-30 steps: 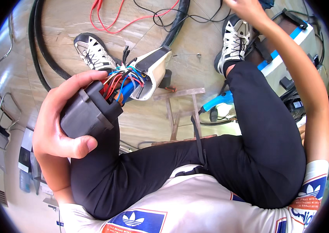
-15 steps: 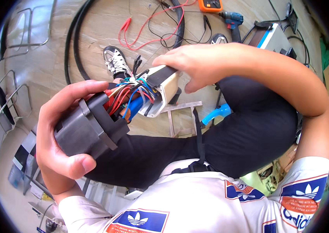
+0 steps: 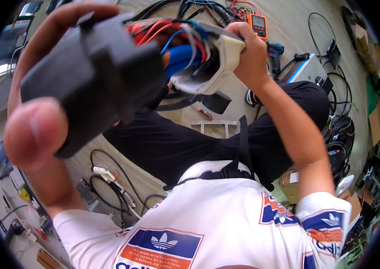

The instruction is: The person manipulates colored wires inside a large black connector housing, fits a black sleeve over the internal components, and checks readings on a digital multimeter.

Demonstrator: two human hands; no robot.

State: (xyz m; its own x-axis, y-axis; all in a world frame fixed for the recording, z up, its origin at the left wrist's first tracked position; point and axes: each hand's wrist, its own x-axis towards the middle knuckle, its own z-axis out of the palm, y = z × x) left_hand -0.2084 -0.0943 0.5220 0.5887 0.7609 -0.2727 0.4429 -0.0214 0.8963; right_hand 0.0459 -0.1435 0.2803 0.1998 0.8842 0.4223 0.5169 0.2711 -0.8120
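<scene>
Gripped the black block (image 3: 95, 74) in the left hand (image 3: 35, 125), at the upper left of the view. Held the white housing (image 3: 225, 58) in the right hand (image 3: 252, 54), just right of the block, with coloured wires (image 3: 156, 32) between. Pointed the block's long axis up and rightward, roughly toward the housing, wired end nearest the right hand.

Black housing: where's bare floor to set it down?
Bare floor lies between the orange meter and the flat black device; a narrower strip runs left of the green cloth. It's crowded with black cables beyond the right knee and around the white connector.
</scene>
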